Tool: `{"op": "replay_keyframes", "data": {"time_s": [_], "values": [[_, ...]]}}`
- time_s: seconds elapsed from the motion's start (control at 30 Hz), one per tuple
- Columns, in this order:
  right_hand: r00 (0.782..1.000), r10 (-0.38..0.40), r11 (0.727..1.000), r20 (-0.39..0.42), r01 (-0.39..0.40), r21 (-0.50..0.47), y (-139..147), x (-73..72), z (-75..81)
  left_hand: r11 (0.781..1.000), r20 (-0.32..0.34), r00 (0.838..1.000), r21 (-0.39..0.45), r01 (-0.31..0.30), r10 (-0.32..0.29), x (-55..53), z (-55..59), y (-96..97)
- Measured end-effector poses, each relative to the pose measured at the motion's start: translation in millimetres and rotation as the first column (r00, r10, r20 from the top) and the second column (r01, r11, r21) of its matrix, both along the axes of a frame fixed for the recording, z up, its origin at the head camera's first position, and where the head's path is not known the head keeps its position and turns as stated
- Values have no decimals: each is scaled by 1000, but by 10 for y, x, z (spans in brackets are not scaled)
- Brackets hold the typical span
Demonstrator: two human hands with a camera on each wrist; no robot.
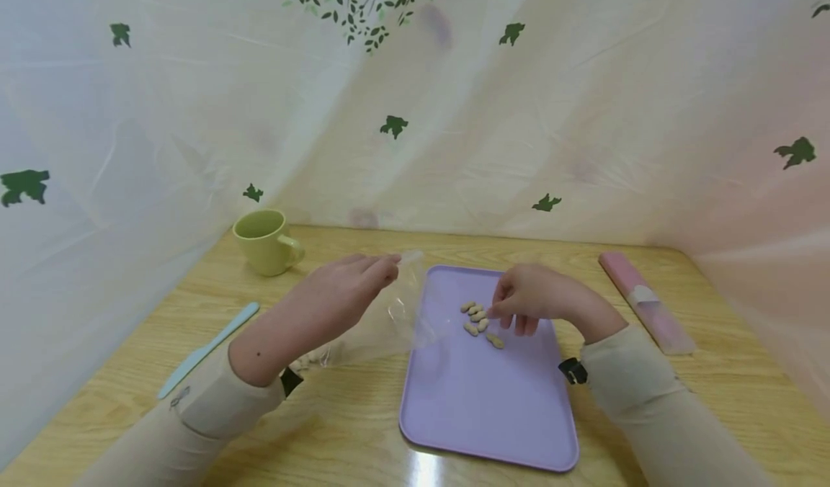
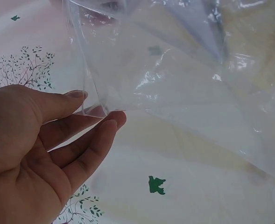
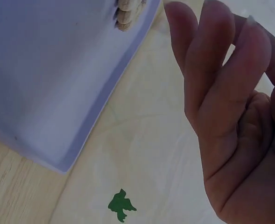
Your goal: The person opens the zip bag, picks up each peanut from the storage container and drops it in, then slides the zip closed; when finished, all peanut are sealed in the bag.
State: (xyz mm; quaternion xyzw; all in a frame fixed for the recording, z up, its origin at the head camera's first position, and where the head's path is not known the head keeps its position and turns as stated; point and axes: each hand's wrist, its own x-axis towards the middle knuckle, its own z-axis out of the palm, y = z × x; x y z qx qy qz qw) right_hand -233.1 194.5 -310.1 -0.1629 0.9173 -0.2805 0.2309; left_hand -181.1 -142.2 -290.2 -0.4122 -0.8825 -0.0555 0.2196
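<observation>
A clear plastic bag (image 1: 382, 321) stretches over the table to the left part of the purple tray (image 1: 486, 400). My left hand (image 1: 344, 289) pinches an edge of the bag between thumb and fingers, plain in the left wrist view. Over the tray's right side, my right hand (image 1: 534, 296) has thumb and forefinger together; the bag's edge runs up toward it in the left wrist view. Its other fingers are bent in the right wrist view. Several peanuts (image 1: 476, 315) lie on the tray beside the right fingertips. More peanuts (image 1: 303, 362) show at the bag's lower left, partly hidden by my left wrist.
A green mug (image 1: 264, 246) stands at the back left. A light blue knife (image 1: 207, 350) lies left of my left forearm. On the right is a pink folded packet (image 1: 645, 301) with a white band. A patterned white curtain (image 1: 454, 148) surrounds the table.
</observation>
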Motion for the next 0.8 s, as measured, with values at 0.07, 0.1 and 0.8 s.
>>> {"op": "replay_keyframes", "data": {"time_s": [0.07, 0.1, 0.8], "values": [[1000, 18, 999, 6, -18, 39, -11, 8, -18, 1000, 7, 1000, -2, -5, 5, -1, 1, 0], [1000, 25, 998, 10, -25, 54, -15, 10, -31, 1000, 11, 1000, -3, -9, 9, 1, 3, 0], [998, 36, 989, 50, -43, 145, -153, 69, -174, 1000, 3, 1000, 4, -5, 5, -4, -16, -13]]}}
